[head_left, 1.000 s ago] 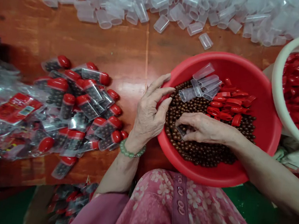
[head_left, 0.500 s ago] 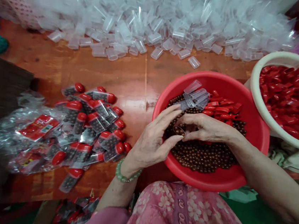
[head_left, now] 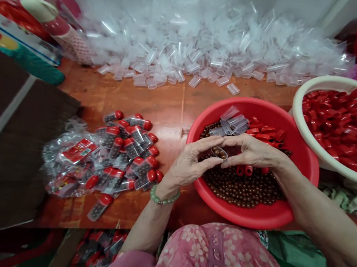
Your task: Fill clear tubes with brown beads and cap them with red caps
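Observation:
My left hand (head_left: 188, 162), with a green bead bracelet (head_left: 164, 200) at the wrist, holds a small clear plastic tube (head_left: 219, 152) whose oval mouth shows brown beads inside. Thumb and fingers of my right hand (head_left: 251, 152) close on the rim of that tube from the other side. Both hands are over a red basin (head_left: 311, 175). Loose brown beads (head_left: 239, 188) cover the basin's bottom. Several red caps (head_left: 269, 134) and a small group of clear tubes (head_left: 235, 123) lie on the beads at the far side.
Filled tubes with red caps (head_left: 132, 148) lie left on the wooden table (head_left: 168, 107), beside a clear plastic bag (head_left: 55, 150). A heap of clear tubes (head_left: 190, 45) spreads along the back. A white tub (head_left: 300, 93) of red caps stands right. A dark box (head_left: 8, 141) is far left.
My view has shifted, so the table's left side shows more. The tube's mouth has turned toward me, with beads visible in it. My right fingers have spread slightly around its rim.

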`<state>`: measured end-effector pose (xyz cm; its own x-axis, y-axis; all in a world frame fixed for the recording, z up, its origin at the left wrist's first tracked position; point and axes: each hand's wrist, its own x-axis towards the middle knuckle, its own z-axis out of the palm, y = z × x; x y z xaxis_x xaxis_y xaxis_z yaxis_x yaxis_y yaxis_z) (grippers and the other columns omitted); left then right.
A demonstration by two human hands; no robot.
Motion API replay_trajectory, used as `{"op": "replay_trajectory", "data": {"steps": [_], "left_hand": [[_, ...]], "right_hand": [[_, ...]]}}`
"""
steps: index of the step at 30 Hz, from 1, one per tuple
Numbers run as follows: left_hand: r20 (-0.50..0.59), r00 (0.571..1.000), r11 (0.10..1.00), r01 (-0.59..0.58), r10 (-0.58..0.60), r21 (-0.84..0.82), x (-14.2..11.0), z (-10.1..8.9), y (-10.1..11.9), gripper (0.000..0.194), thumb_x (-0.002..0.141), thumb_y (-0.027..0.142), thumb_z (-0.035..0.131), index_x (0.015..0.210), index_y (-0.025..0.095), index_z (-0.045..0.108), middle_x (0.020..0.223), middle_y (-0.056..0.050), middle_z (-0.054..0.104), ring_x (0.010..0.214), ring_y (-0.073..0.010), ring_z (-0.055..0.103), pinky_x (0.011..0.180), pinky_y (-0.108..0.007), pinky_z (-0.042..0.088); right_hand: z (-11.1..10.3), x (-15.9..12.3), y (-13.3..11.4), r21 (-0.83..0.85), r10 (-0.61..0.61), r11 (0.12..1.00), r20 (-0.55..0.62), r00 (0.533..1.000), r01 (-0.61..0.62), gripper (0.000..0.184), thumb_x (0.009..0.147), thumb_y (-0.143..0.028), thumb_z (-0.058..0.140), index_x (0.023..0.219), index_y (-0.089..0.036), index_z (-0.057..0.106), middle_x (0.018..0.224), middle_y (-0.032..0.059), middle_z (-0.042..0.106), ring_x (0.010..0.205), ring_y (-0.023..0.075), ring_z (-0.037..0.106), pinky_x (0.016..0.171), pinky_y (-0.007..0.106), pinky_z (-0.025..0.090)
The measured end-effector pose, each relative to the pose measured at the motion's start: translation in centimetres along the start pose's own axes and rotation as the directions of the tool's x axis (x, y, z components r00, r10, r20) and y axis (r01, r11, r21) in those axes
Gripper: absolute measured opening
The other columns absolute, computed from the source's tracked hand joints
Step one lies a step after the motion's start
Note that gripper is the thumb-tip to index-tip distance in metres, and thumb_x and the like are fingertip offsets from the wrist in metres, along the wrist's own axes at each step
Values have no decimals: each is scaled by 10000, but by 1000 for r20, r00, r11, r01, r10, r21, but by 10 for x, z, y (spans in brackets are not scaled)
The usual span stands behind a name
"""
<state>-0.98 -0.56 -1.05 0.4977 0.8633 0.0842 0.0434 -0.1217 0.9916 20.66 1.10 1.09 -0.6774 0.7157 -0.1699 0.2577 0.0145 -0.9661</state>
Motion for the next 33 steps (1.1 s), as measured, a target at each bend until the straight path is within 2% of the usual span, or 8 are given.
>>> {"op": "replay_trajectory", "data": {"steps": [5, 8, 11, 16, 18, 24, 30, 33], "left_hand": [[-106, 993, 969, 20, -48, -245, -4, 15, 6, 340, 736, 264, 855, 1069, 234, 791, 1292, -78, 726, 1240, -263, 654, 1129, -425, 461], [-145, 988, 954, 6, -52, -301, -5, 19, 7, 186, 747, 226, 838, 926, 211, 788, 1272, -67, 729, 1185, -222, 669, 1058, -352, 494], [-193, 979, 953, -2, -59, -302, -3, 18, 6, 192, 791, 247, 801, 972, 205, 752, 1190, -63, 744, 1048, -178, 692, 922, -291, 534], [-142, 987, 974, 36, -69, -223, 2, 15, 5, 251, 779, 278, 810, 985, 169, 716, 954, -45, 750, 892, -151, 694, 845, -265, 539], [-161, 984, 968, 36, -77, -248, 4, 16, 5, 275, 761, 289, 826, 976, 173, 701, 945, -34, 744, 881, -149, 699, 831, -260, 540], [-112, 986, 958, 85, -120, -275, 7, 21, 5, 324, 731, 296, 845, 1001, 168, 720, 942, -42, 761, 862, -157, 713, 814, -268, 555], [-118, 978, 940, 126, -171, -318, 7, 19, 5, 297, 738, 277, 844, 986, 170, 721, 941, -38, 771, 886, -155, 720, 820, -250, 541], [-112, 982, 940, 106, -149, -324, 8, 18, 3, 310, 744, 283, 843, 1000, 167, 712, 992, -50, 768, 912, -164, 718, 850, -269, 543]], "right_hand": [[2, -1, -4, 120, -3, 993, 2, 1000, 3, 217, 725, -336, 794, 859, -169, 761, 808, -31, 680, 799, 148, 604, 826, 307, 480], [-1, -1, -4, 98, -6, 995, -7, 1000, 7, 228, 716, -355, 804, 852, -176, 765, 836, -19, 706, 813, 151, 624, 835, 311, 478], [-6, -3, -3, 26, 50, 998, -29, 998, -49, 275, 723, -375, 788, 920, -184, 764, 866, -1, 737, 814, 159, 648, 810, 311, 490], [-14, -10, -5, -169, 87, 981, -73, 994, -98, 271, 737, -415, 755, 866, -177, 742, 824, 14, 735, 789, 171, 648, 755, 306, 488], [-17, -13, -6, -201, 71, 975, -100, 992, -90, 296, 733, -439, 755, 862, -173, 729, 808, 13, 720, 759, 165, 630, 714, 295, 477], [-15, -18, -2, -296, -17, 955, -177, 984, -37, 269, 785, -411, 735, 899, -172, 687, 747, -10, 671, 668, 132, 571, 637, 265, 429], [-7, -19, 0, -504, -98, 864, -205, 974, -19, 163, 851, -270, 684, 975, -166, 669, 822, 22, 698, 717, 151, 613, 677, 268, 439], [-4, -20, 0, -563, -142, 826, -220, 965, -7, 225, 859, -240, 676, 1069, -164, 648, 843, 32, 707, 719, 165, 629, 684, 280, 457]]}}
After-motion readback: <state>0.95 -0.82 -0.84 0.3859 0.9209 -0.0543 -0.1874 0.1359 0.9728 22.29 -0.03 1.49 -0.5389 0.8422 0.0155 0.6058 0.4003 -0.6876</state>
